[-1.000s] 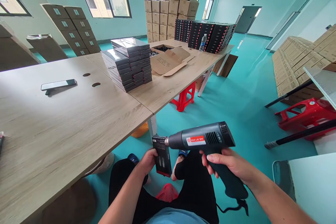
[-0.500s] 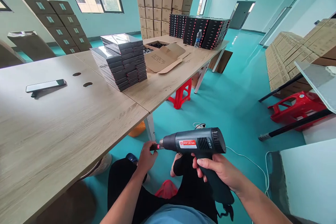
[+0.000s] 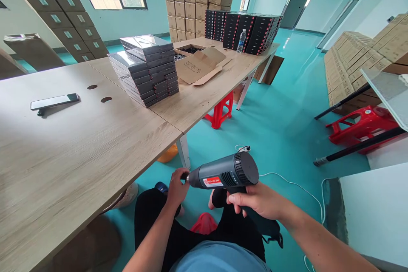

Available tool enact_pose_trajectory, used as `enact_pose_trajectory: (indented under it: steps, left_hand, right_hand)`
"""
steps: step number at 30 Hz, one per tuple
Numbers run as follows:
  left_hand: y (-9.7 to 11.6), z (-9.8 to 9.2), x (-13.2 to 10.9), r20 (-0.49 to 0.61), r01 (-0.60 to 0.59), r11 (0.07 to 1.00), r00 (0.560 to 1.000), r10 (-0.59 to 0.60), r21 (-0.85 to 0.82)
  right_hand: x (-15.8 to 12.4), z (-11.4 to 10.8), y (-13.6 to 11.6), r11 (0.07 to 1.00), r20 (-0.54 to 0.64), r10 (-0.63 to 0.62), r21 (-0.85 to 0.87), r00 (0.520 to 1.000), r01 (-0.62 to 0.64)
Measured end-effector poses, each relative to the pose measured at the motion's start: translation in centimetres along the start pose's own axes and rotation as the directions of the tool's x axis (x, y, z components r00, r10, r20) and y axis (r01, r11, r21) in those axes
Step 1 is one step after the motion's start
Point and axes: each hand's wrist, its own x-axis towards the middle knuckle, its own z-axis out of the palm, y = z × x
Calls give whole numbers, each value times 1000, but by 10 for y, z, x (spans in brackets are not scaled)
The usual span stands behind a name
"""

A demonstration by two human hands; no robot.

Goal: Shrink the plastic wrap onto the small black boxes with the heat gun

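My right hand (image 3: 251,199) is wrapped around the handle of a dark grey heat gun (image 3: 219,172) with a red label on its barrel. The gun lies almost level, its nozzle toward the left. At the nozzle tip, my left hand (image 3: 177,187) is closed, pinching a small dark object (image 3: 185,175). The nozzle and fingers hide most of that object, so its kind cannot be made out. Both hands are over my lap, to the right of the table edge.
On the wooden table (image 3: 95,144) are a stack of shrink-wrapped dark boxes (image 3: 148,72), a phone (image 3: 55,101), an open carton (image 3: 197,66), black boxes (image 3: 248,29) and a water bottle (image 3: 242,41). A white cord (image 3: 296,185) crosses the floor. Red stools (image 3: 219,110) stand nearby.
The heat gun has swung and shifted left, its rear now turned more toward me. Its nozzle is closer to my left hand, covering more of the small object.
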Motion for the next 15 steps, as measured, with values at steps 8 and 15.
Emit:
enact_pose_trajectory:
  steps: [8,15]
  left_hand:
    - [-1,-4,3,-45,-98,994,994,100,46]
    - [-2,-11,6,-96,-50,999,994,49,-8]
  right_hand:
    - [1,2,9,995,-32,-25,94,999,27]
    - [-7,-17,29,975,-122,73,219,990,-45]
